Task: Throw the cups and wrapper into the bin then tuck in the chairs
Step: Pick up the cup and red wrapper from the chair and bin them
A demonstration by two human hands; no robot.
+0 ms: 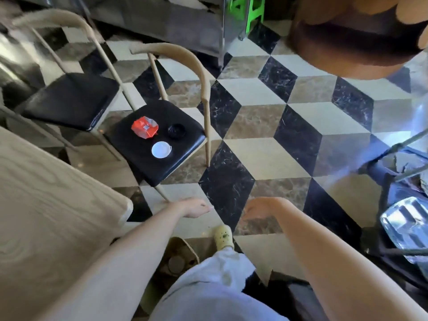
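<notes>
Both hands empty: left hand (196, 208) loosely open, right hand (259, 208) half-curled, grasping nothing. Nothing binned yet. Red wrapper (144, 126), black cup (176, 130) and white cup (161, 149) sit on the near chair (185, 117) seat at our 11 o'clock. Both chairs untucked; we see no bin.

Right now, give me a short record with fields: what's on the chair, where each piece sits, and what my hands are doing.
surface: black padded seat of near chair
wrapper: crumpled red wrapper, far left on seat
dark cup: black cup, right of wrapper
light cup: white cup, nearest
left hand: empty, above floor
right hand: empty, above floor
bin: not identifiable
</notes>
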